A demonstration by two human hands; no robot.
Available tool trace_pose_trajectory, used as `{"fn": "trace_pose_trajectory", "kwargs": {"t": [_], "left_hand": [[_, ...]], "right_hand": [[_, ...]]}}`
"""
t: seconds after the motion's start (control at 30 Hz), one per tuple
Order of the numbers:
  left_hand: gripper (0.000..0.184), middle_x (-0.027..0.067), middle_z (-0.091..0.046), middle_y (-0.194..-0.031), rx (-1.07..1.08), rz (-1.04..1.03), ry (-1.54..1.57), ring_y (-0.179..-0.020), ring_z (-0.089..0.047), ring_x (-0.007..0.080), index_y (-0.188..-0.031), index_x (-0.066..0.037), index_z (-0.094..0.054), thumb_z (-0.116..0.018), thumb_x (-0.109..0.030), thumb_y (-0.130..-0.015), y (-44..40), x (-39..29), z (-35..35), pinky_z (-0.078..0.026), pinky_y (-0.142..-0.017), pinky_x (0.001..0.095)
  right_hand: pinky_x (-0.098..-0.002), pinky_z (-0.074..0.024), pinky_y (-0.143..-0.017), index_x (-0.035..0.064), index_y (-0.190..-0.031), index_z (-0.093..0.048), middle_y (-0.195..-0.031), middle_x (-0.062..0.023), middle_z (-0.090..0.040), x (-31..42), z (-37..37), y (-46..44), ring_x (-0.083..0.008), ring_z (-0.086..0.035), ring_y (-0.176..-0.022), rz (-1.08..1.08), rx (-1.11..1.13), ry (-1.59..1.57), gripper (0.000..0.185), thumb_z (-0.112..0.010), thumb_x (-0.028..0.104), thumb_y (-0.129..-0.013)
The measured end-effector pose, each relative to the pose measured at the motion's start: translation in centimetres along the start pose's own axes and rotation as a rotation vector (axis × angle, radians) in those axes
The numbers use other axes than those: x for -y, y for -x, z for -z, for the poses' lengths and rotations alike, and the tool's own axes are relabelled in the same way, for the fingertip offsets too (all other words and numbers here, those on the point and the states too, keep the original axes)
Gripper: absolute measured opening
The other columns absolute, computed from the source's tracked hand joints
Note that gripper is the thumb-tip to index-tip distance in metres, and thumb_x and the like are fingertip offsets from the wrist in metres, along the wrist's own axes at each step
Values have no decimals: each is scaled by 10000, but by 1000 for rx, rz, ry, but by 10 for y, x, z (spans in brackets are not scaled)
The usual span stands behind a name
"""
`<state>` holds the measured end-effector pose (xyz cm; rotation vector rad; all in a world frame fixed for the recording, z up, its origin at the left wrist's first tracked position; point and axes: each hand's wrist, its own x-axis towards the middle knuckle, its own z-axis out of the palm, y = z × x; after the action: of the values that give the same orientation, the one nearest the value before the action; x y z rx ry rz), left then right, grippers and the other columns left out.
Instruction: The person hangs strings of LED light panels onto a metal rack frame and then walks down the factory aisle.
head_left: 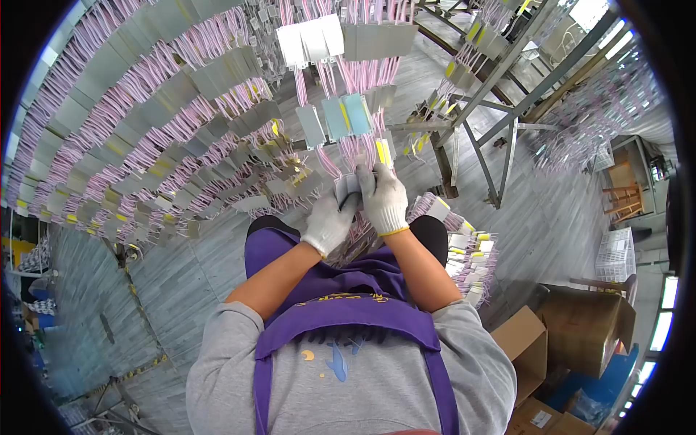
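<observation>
My left hand (330, 218) and my right hand (384, 199), both in white gloves with grey fingers, meet in front of my lap. Between them is a small grey panel (349, 185), with the fingers of both hands closed on it. Pink wires (350, 153) run from it up to a row of hanging panels, among them a pale blue one (346, 116) with a yellow strip. A white panel with a yellow strip (383, 151) hangs just above my right hand. My fingertips partly cover the held panel.
Many rows of grey panels with pink wires (167, 94) hang at the left. A metal frame (475, 156) stands at the upper right. More wired pieces (471, 254) lie beside my right knee. Cardboard boxes (523, 346) and a white crate (615, 255) are at the right.
</observation>
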<state>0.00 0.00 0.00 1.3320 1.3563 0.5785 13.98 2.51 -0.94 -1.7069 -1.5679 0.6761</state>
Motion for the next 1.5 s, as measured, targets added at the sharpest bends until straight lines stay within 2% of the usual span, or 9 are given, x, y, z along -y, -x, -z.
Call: {"fn": "trace_pose_trajectory", "kwargs": {"t": [0.1, 0.3, 0.47, 0.57, 0.73, 1.17, 1.27, 1.37, 1.5], "left_hand": [[466, 181, -646, -1165, -265, 5, -267, -1087, -626, 272, -1287, -15, -543, -562, -345, -959, 3, 26, -24, -456, -957, 353], [417, 109, -634, -1158, -145, -80, 887, -1023, -619, 190, -1246, 47, -548, -524, -297, -1012, -18, 64, -25, -498, -907, 340], [313, 107, -653, -982, 93, 0, 1220, -827, -651, 211, -1130, -16, -572, -507, -301, -1020, -20, 45, -12, -550, -768, 368], [337, 103, -653, -1025, 158, 68, 1211, -885, -646, 198, -1181, -16, -569, -509, -306, -1017, -28, 54, -5, -539, -800, 348], [663, 132, -625, -1228, -8, -32, 649, -1105, -589, 158, -1278, 3, -564, -285, -547, -1035, -29, 51, -2, -445, -982, 268], [851, 116, -604, -1252, 354, 191, 902, -1114, -609, 192, -1399, -11, -476, -235, -704, -966, -25, 38, 13, -518, -932, 328], [745, 107, -626, -1176, 420, -264, 569, -1065, -622, 181, -1357, -40, -518, -297, -648, -988, -42, 72, 14, -532, -876, 325], [662, 76, -662, -1050, 389, 174, 745, -910, -652, 168, -1262, -39, -573, -331, -600, -1008, -26, 61, 20, -539, -709, 311], [338, 91, -649, -930, -74, -247, 237, -879, -638, 215, -1173, -11, -585, -566, -279, -968, -17, 52, 8, -496, -761, 356]], "right_hand": [[-487, -501, -708, 33, -917, -623, -847, -253, -659, -8, 4, 11, -446, -629, -799, -21, -71, 107, 440, -572, 470, -928], [-319, -492, -665, -22, -1028, -628, -843, -70, -652, -23, -6, -5, -137, -580, -753, -114, 161, -660, 559, -570, 527, -942], [-268, -524, -686, 30, -1134, -603, -940, -54, -657, -42, -23, -7, -113, -618, -800, -207, 373, -1100, 661, -567, 646, -897], [-265, -516, -655, 10, -1169, -569, -930, -53, -653, -30, -22, -5, -102, -615, -778, -191, 309, -1119, 696, -569, 648, -891], [-232, -439, -472, -30, -1185, -533, -743, -25, -656, -2, -5, 2, -63, -548, -553, -182, 332, -728, 513, -768, 241, -818], [-233, -388, -430, -31, -1197, -580, -663, -14, -611, -24, -2, -5, -57, -498, -489, -100, 542, -794, 493, -775, 216, -818], [-246, -439, -479, -28, -1201, -581, -696, -30, -640, -40, -11, -7, -68, -551, -545, -85, 592, -857, 490, -769, 214, -819], [-275, -514, -584, -18, -1172, -605, -764, -60, -690, -18, -3, -6, -96, -635, -664, -166, 456, -1002, 439, -753, 193, -816], [-279, -523, -610, 8, -1058, -653, -759, -80, -699, -7, -9, -3, -101, -642, -666, -170, 153, -510, 320, -725, 206, -817]]}}
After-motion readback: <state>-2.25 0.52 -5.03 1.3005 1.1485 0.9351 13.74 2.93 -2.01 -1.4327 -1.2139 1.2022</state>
